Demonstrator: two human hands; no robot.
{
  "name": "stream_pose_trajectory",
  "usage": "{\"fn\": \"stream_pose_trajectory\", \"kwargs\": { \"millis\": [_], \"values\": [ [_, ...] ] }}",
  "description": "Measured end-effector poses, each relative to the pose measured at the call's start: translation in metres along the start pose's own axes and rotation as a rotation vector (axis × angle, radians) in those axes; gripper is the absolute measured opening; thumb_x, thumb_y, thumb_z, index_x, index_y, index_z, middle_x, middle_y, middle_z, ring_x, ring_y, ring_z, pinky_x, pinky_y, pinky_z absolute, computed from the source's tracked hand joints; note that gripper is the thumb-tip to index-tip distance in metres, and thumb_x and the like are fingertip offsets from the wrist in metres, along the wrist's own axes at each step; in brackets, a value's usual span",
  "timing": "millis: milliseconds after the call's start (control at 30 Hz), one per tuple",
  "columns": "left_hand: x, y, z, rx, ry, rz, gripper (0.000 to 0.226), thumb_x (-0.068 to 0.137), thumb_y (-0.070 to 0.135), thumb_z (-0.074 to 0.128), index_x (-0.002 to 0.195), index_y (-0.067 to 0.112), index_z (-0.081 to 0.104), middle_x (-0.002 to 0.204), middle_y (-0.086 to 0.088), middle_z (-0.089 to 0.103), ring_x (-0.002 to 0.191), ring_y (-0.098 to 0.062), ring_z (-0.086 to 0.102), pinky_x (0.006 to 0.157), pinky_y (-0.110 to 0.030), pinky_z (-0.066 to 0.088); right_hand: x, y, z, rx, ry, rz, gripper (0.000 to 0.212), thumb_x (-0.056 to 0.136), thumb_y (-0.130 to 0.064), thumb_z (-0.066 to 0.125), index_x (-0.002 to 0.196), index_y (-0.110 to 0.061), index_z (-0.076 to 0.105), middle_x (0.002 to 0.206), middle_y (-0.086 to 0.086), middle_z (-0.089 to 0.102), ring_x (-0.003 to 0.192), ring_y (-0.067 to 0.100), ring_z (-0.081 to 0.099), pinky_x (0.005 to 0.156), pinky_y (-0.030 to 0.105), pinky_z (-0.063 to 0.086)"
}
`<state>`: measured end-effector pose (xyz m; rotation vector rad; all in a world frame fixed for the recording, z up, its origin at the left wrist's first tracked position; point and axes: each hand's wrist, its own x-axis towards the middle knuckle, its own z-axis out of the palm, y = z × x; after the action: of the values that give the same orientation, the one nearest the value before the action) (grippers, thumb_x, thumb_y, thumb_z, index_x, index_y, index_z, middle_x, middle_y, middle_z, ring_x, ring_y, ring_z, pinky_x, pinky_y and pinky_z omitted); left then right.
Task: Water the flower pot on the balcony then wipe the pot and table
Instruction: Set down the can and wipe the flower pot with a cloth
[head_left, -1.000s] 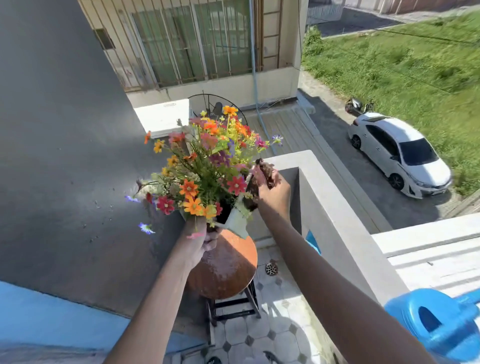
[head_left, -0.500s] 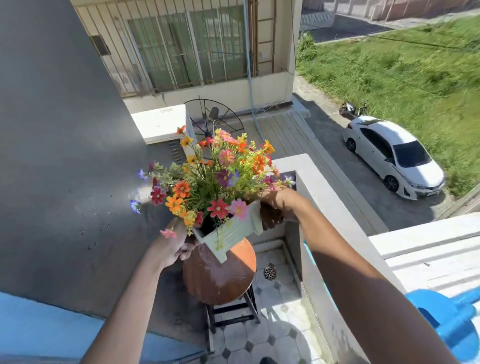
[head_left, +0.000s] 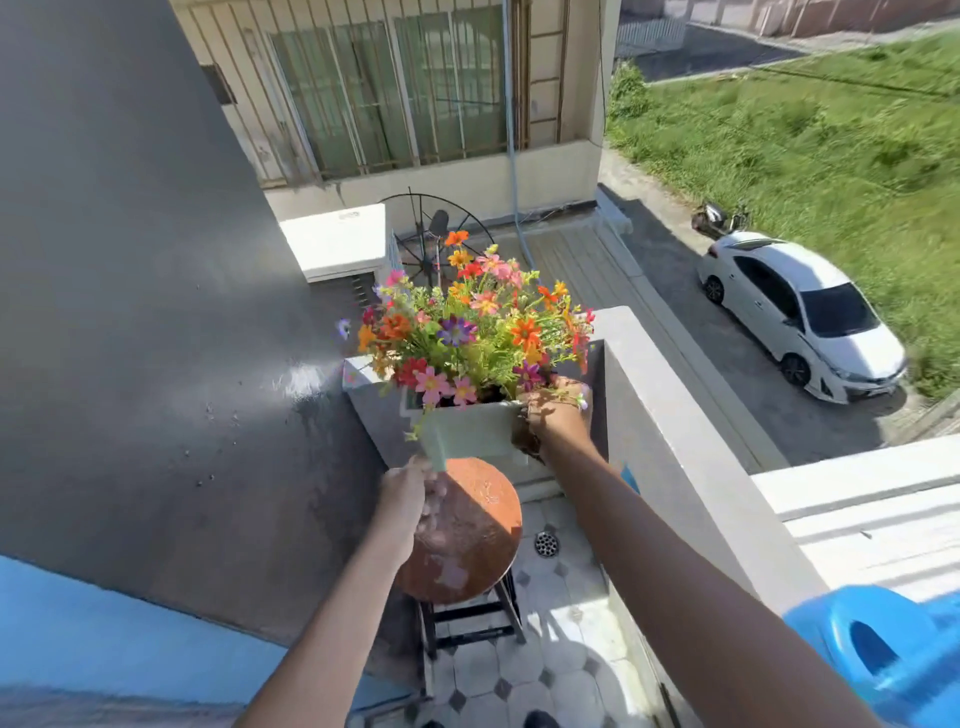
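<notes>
- The right hand (head_left: 553, 415) is closed on the right end of the pale green rectangular planter box (head_left: 467, 428), with a dark brown rag (head_left: 525, 434) bunched between palm and box wall.
- The left hand (head_left: 410, 493) sits at the planter's lower left corner; it is blurred, so whether its fingers are curled under the box or spread flat on the stool top I cannot tell.
- The planter, full of mixed orange, pink, red and purple flowers (head_left: 475, 325), is held up, apparently clear of the round reddish-brown wet stool top (head_left: 467, 530), the surface below it. Its long axis runs left to right between the two hands, roughly level.
- Judgement: with the pot lifted, the wet surface just under the left hand is open for wiping; the rag is in the far hand, so it would have to cross over or the pot be set down.
- The planter's underside and far wall are hidden. A blue plastic watering can (head_left: 878, 644) on the grey balcony parapet (head_left: 675, 441) is cut off at the lower right.
</notes>
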<state>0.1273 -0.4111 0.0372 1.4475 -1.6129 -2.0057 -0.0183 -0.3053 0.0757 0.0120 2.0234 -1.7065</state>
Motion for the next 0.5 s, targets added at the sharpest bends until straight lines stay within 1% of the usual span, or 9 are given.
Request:
{"fn": "stream_pose_trajectory", "kwargs": {
  "millis": [33,133,200,233,267,333,400,467,500],
  "values": [
    [-0.006,-0.004,0.006,0.070,-0.069,-0.008,0.028,0.085,0.032,0.052,0.083,0.006,0.062,0.054,-0.002,0.058,0.034,-0.011,0.033,0.039,-0.019,0.019,-0.004,0.003,0.003,0.087,0.027,0.033,0.037,0.087,0.007,0.049,0.061,-0.015,0.034,0.027,-0.005,0.038,0.016,0.001,0.034,0.024,0.008,0.025],
    [-0.013,0.000,0.024,0.109,-0.154,0.007,0.048,0.076,0.051,0.058,0.094,0.007,0.066,0.059,-0.006,0.063,0.036,-0.014,0.036,0.038,-0.022,0.024,-0.016,0.003,0.010,0.247,0.155,0.051,0.034,0.087,0.000,0.056,0.067,-0.018,0.035,0.034,0.001,0.036,0.015,0.001,0.031,0.025,0.008,0.028],
    [-0.015,0.013,0.032,0.065,-0.135,-0.011,0.056,0.076,0.061,0.053,0.084,0.008,0.067,0.056,-0.005,0.061,0.037,-0.014,0.034,0.040,-0.024,0.024,-0.023,0.004,0.014,0.263,0.126,0.098,0.020,0.087,-0.008,0.061,0.075,-0.015,0.046,0.035,0.001,0.042,0.018,0.002,0.037,0.026,0.008,0.029],
    [-0.015,0.018,0.036,0.019,-0.121,-0.017,0.057,0.078,0.063,0.051,0.080,0.008,0.067,0.055,-0.005,0.060,0.038,-0.014,0.033,0.040,-0.024,0.023,-0.027,0.004,0.016,0.276,0.091,0.122,0.014,0.084,-0.015,0.066,0.084,-0.014,0.052,0.043,0.004,0.047,0.023,0.001,0.041,0.028,0.009,0.031],
    [-0.013,0.022,0.038,-0.025,-0.106,-0.014,0.055,0.081,0.061,0.050,0.081,0.009,0.066,0.056,-0.004,0.059,0.038,-0.013,0.032,0.041,-0.024,0.023,-0.031,0.007,0.018,0.315,0.081,0.127,0.023,0.077,-0.019,0.072,0.091,-0.014,0.053,0.054,0.008,0.052,0.030,0.006,0.046,0.032,0.012,0.036],
    [-0.012,0.027,0.043,-0.050,-0.059,-0.020,0.045,0.086,0.055,0.047,0.083,0.012,0.062,0.057,-0.002,0.055,0.040,-0.013,0.034,0.043,-0.023,0.023,-0.035,0.018,0.022,0.362,0.127,0.000,0.030,0.065,-0.020,0.078,0.078,-0.020,0.051,0.069,0.010,0.054,0.046,0.013,0.051,0.044,0.025,0.045],
    [-0.013,0.030,0.046,-0.036,-0.038,-0.028,0.041,0.091,0.045,0.042,0.070,0.015,0.060,0.046,0.001,0.052,0.034,-0.012,0.039,0.044,-0.022,0.023,-0.041,0.030,0.025,0.237,0.126,-0.155,0.030,0.072,-0.012,0.077,0.068,-0.016,0.047,0.068,0.009,0.053,0.058,0.016,0.049,0.053,0.038,0.046],
    [-0.012,0.030,0.046,-0.047,-0.043,-0.031,0.038,0.092,0.031,0.037,0.064,0.015,0.058,0.036,0.004,0.050,0.026,-0.009,0.041,0.044,-0.021,0.023,-0.038,0.035,0.029,0.119,0.134,-0.273,0.034,0.077,-0.008,0.076,0.061,-0.006,0.046,0.061,0.006,0.045,0.060,0.014,0.038,0.055,0.040,0.041],
    [-0.011,0.032,0.045,-0.068,-0.044,-0.036,0.037,0.092,0.026,0.034,0.066,0.014,0.057,0.034,0.006,0.049,0.025,-0.008,0.040,0.042,-0.020,0.023,-0.034,0.037,0.030,0.085,0.117,-0.289,0.032,0.077,-0.011,0.078,0.062,-0.006,0.050,0.062,0.004,0.048,0.060,0.013,0.039,0.059,0.036,0.040]
  ]
}}
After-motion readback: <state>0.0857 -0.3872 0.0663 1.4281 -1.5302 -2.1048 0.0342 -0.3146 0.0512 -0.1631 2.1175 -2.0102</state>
